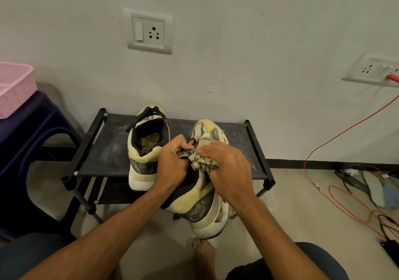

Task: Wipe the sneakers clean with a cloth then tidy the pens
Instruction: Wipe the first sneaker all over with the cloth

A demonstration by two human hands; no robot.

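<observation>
The left hand [172,165] gripped the nearer sneaker [207,206] at its opening, heel toward the person. The right hand [226,167] curled round a bunched cloth [203,160], pressing it on the laces. Wiping seemed midway. The second sneaker [144,150] stood at the front edge of the rack [103,150]. No pens showed, and what lay in the pink basket [15,87] was hidden.

Bare forearms [108,225], dark blue trousers [319,258], one bare foot [204,251].
</observation>
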